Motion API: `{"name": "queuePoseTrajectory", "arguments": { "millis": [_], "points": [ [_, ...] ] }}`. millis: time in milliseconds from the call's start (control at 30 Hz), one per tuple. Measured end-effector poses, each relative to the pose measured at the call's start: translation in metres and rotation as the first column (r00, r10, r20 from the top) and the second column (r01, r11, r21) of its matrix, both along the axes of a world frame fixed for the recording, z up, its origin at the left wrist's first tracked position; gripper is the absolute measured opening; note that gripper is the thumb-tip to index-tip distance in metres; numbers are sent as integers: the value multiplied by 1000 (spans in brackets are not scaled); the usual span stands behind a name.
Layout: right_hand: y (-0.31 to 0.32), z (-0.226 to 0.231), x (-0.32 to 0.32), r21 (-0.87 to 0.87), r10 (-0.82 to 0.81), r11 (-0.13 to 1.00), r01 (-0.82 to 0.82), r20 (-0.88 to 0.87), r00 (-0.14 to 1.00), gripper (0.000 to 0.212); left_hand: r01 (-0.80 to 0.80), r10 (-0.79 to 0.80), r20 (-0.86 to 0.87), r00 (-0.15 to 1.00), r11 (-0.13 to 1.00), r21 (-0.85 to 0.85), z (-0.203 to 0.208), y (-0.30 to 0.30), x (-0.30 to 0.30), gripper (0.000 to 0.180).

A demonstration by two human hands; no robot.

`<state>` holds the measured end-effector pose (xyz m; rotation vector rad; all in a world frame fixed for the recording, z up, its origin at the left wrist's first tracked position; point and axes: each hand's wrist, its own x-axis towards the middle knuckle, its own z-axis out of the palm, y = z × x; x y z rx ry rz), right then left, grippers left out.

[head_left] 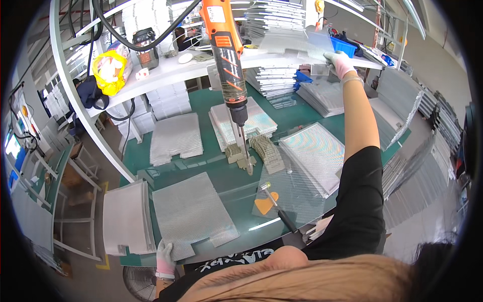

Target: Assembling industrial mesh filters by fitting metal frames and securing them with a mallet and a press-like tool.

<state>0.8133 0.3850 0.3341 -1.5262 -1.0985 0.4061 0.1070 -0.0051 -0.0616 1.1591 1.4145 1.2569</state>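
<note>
On the near left of the green table lies a grey textured, notched sheet (193,214). My left hand (165,259), in a pale glove, pinches its near left corner. My right arm stretches far to the shelf, where my gloved right hand (339,63) is closed on the edge of a translucent textured sheet (294,43). An orange and black power screwdriver (229,55) hangs above the middle of the table. Below it stand rows of small tan metal pieces (266,153). A screwdriver or mallet-like tool with a black handle (287,219) lies beside an orange scraper (265,204).
Similar sheets lie in stacks at the left edge (128,216), back left (176,138), middle (256,116) and right (317,156). The white shelf (186,68) spans the far side, bearing a yellow bag (110,70) and a blue bin (343,47). A white post (83,100) rises at left.
</note>
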Motion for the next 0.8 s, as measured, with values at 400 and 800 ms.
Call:
{"name": "queuePoseTrajectory", "arguments": {
  "millis": [400,800],
  "points": [
    [24,4,-11,322,-374,893,315,141,917,80,-14,21,320,947,1000,-25,-8,5,6,47],
    [-286,-248,-130,41,108,977,-209,750,653,29,-51,157,-920,358,988,149,34,53,51,79]
  ]
}}
